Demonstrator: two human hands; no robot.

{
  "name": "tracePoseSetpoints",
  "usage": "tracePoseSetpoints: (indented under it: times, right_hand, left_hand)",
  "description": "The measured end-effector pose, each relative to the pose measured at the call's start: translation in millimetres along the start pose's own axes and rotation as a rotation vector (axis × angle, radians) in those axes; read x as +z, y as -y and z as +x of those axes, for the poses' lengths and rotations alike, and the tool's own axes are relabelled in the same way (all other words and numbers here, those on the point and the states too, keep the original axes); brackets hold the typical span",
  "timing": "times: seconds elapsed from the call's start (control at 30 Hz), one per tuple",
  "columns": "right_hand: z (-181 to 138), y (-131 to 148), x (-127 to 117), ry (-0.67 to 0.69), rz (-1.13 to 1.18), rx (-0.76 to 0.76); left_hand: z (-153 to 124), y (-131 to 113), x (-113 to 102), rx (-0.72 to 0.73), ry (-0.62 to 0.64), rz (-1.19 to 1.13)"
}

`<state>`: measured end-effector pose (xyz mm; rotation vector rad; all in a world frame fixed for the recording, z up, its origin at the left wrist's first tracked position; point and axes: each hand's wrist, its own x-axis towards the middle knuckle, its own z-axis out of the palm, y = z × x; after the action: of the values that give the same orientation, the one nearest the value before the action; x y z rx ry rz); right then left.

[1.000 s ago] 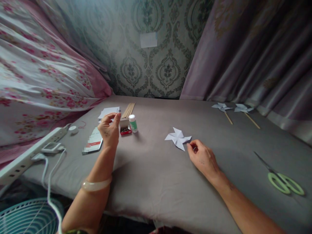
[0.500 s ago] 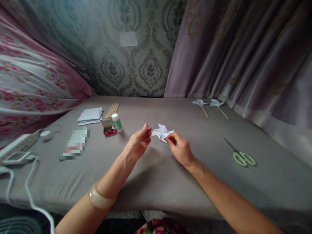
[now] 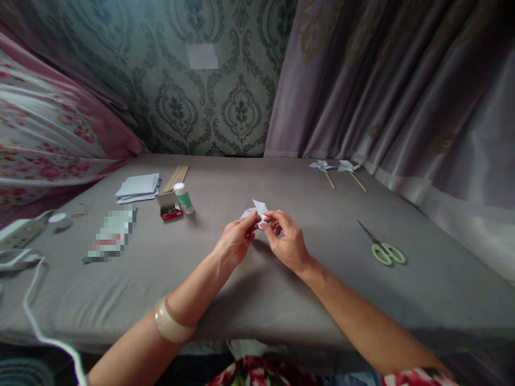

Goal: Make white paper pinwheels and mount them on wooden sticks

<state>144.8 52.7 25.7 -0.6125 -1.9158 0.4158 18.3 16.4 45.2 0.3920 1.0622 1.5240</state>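
A white paper pinwheel (image 3: 259, 206) sits at the middle of the grey-covered surface, its lower part hidden behind my fingers. My left hand (image 3: 237, 234) is closed, thumb and fingertips pinched together in front of the pinwheel. Whatever small item lies in that pinch is too small to make out. Close beside it, my right hand (image 3: 287, 238) has its fingers curled in, with thumb and forefinger tips almost meeting the left fingertips. What the right fingertips hold is hidden.
Left of my hands are a small red box (image 3: 171, 214), a white-capped bottle (image 3: 184, 199), wooden sticks (image 3: 176, 179) and stacked paper (image 3: 139, 187). Green-handled scissors (image 3: 384, 251) lie right. Two pinwheels on sticks (image 3: 330, 180) rest far right. A power strip (image 3: 20, 231) and cable are left.
My right hand has let go of the pinwheel's edge and come left to meet my left hand. Both hands now cover the pinwheel's front. The view has turned slightly right.
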Motion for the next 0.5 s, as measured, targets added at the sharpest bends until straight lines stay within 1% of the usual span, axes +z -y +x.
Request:
tracePoseSetpoints:
  times: [0.1, 0.2, 0.33, 0.5]
  right_hand:
    - [0.1, -0.3, 0.5, 0.01, -0.024, 0.007]
    - [0.2, -0.7, 0.4, 0.039, -0.036, 0.029]
    - [-0.1, -1.9, 0.4, 0.094, -0.038, 0.074]
    - [-0.4, -2.9, 1.3, 0.109, -0.004, 0.105]
  left_hand:
    - [0.1, 6.1, 0.2, 0.034, -0.032, 0.093]
    - [1.8, 11.6, -0.9, 0.06, -0.058, 0.138]
    - [4.5, 14.0, -4.2, 0.059, -0.055, 0.148]
    - [4.9, 12.8, -5.8, 0.037, -0.039, 0.18]
